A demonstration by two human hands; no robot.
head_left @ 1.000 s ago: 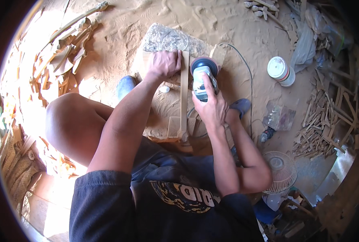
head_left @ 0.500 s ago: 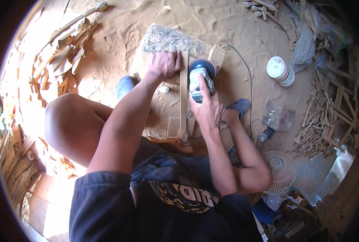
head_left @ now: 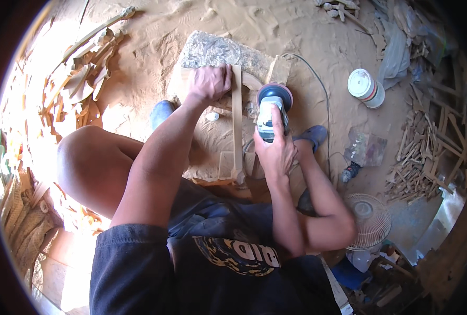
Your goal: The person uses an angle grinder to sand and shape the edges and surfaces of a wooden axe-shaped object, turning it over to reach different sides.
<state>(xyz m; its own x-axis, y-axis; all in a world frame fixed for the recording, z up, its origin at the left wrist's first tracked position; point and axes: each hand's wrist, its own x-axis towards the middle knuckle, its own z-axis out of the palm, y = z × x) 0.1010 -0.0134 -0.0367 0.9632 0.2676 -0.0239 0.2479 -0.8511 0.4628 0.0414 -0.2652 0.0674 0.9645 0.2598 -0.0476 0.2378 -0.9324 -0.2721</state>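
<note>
My left hand (head_left: 211, 84) is closed over the far end of a wooden piece, pressing it against a dusty, worn block (head_left: 212, 48). The piece has a long straight strip (head_left: 237, 118) running toward me and a curved part (head_left: 252, 81) reaching right. In my right hand (head_left: 276, 153) is an angle grinder (head_left: 266, 122), its round sanding disc (head_left: 276, 94) just right of the curved part. Whether the disc touches the wood I cannot tell. The strip's near end rests by a small wooden block (head_left: 226, 164).
A grey cord (head_left: 322, 81) curves over the dusty ground on the right. Beyond it stand a white-lidded tub (head_left: 360, 84) and a caged fan (head_left: 367, 220). Carved wood pieces lie heaped at left (head_left: 81, 79) and right (head_left: 420, 152). Blue clogs (head_left: 161, 114) are on my feet.
The grinder in my right hand has moved right and slightly toward me, away from the straight strip, uncovering the curved part. My left hand keeps its grip with little movement.
</note>
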